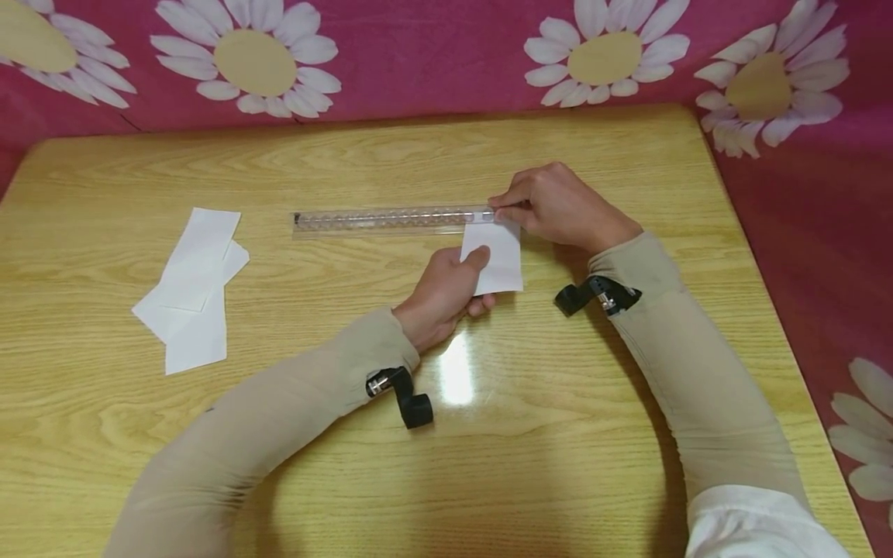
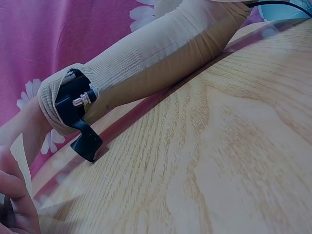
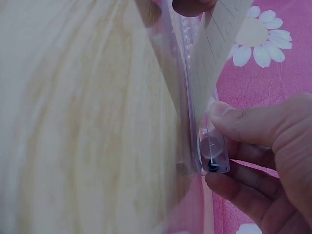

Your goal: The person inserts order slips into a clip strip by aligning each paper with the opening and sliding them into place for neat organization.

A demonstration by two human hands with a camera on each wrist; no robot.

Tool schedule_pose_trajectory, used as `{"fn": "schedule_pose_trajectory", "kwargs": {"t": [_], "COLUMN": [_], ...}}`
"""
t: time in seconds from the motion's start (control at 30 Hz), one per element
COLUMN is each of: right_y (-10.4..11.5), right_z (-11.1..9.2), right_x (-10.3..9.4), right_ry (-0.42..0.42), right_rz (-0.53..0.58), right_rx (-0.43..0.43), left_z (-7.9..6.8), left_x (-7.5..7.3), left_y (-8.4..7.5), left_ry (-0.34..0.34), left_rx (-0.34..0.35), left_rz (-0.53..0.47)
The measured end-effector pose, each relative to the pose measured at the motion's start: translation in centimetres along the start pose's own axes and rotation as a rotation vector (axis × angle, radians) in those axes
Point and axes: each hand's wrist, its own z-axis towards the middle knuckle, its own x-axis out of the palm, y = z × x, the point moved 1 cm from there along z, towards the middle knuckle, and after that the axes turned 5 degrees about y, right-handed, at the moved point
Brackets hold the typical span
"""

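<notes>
A long clear plastic case [image 1: 380, 220] with a row of small round pieces inside lies across the table. At its right end my right hand [image 1: 568, 203] pinches it, thumb on one side and fingers on the other, as the right wrist view shows at the case end [image 3: 213, 153]. My left hand [image 1: 443, 291] grips a white paper slip [image 1: 504, 263], thumb on top and fingers beneath. The slip's upper edge overlaps the case near its right end. Lines and marks show on the slip's other face [image 3: 217, 53] in the right wrist view.
Several white paper slips [image 1: 195, 267] lie overlapped at the left of the wooden table [image 1: 544, 434]. A pink cloth with daisies [image 1: 432, 54] hangs behind the table and along its right side. Black wrist cameras [image 1: 417, 411] stick out from both sleeves.
</notes>
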Motion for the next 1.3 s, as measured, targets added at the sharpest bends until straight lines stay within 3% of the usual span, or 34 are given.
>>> {"fn": "schedule_pose_trajectory", "kwargs": {"t": [1.3], "right_y": [0.1], "right_z": [0.0], "right_x": [0.1], "right_ry": [0.005], "right_rz": [-0.043], "right_rx": [0.036], "left_z": [-1.0], "left_x": [-2.3], "left_y": [0.1], "left_ry": [-0.066], "left_rx": [0.027], "left_rz": [-0.041]}}
